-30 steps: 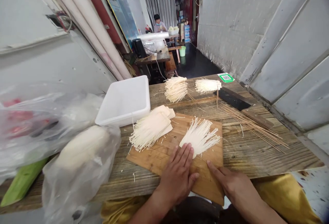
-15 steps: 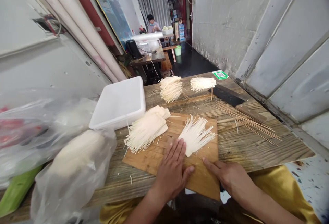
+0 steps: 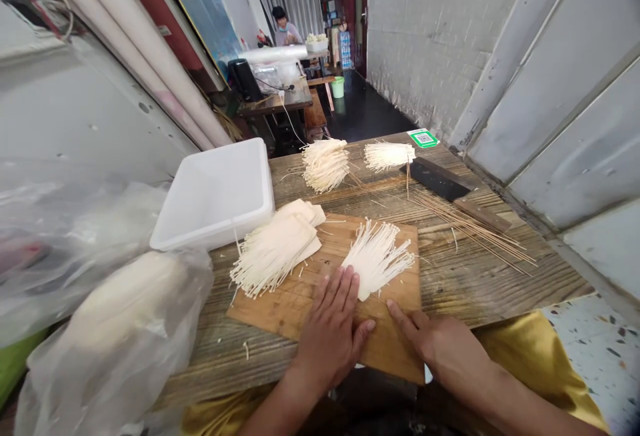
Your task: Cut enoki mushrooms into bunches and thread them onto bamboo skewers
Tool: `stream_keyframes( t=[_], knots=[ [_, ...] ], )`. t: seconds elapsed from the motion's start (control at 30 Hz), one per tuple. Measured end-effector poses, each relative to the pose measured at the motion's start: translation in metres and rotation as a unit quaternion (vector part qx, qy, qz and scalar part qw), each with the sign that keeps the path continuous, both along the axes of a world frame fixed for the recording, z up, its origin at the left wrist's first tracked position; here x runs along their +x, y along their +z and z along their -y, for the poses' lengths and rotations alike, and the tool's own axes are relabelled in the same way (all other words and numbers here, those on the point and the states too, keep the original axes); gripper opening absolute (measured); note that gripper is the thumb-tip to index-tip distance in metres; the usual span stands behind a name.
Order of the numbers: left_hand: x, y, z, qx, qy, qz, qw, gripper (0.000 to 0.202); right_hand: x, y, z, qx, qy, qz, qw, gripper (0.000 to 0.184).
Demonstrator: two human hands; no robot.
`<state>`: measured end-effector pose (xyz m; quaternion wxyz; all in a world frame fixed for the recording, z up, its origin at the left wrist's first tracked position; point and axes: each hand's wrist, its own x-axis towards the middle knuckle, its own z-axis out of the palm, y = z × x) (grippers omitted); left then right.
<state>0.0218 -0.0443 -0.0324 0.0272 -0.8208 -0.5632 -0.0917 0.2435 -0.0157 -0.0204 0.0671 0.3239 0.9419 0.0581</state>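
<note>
My left hand [image 3: 333, 323] lies flat, fingers stretched, its fingertips pressing on the base of a fanned bunch of enoki mushrooms [image 3: 377, 259] on the wooden cutting board [image 3: 280, 316]. My right hand [image 3: 435, 339] is low at the board's right edge, index finger pointed at the bunch's base and the other fingers curled. It seems closed on a thin bamboo skewer, almost wholly hidden by the hand. Left on the board is a larger pile of enoki slabs [image 3: 280, 246].
Behind the board are two enoki bundles [image 3: 325, 164] [image 3: 389, 155] with skewers, a cleaver [image 3: 440, 179] and loose bamboo skewers [image 3: 475, 233]. A white plastic box [image 3: 215, 189] and a bagged pale lump [image 3: 125, 303] stand left. A person [image 3: 287, 29] sits far back.
The camera view has shifted slightly, so the whole scene sits a little further left and up. My left hand stays on the enoki bunch; my right hand remains close beside its base.
</note>
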Motion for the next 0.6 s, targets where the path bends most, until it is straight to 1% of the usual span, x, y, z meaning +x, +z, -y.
stream_keyframes(
  t=[0.13,0.27,0.37,0.47,0.6],
  knots=[
    [0.0,-0.002,0.0,0.018,-0.001,-0.001,1.0,0.067,-0.007,0.011,-0.007,-0.028,-0.002,0.009,1.0,0.064],
    [-0.001,-0.002,0.001,0.028,0.003,-0.006,1.0,0.066,-0.008,0.011,-0.011,-0.023,0.012,-0.026,0.999,0.062],
    [-0.002,-0.001,0.0,0.038,-0.003,-0.016,0.999,0.066,-0.007,0.007,-0.009,0.0,0.014,-0.041,0.999,0.061],
    [-0.004,-0.002,0.0,0.055,-0.028,-0.024,0.998,0.064,-0.008,0.003,-0.007,0.035,0.005,-0.053,0.998,0.058],
    [-0.006,-0.006,-0.001,0.123,-0.051,-0.015,0.991,0.065,-0.014,0.005,-0.006,0.092,0.008,-0.079,0.993,0.049]
  ],
)
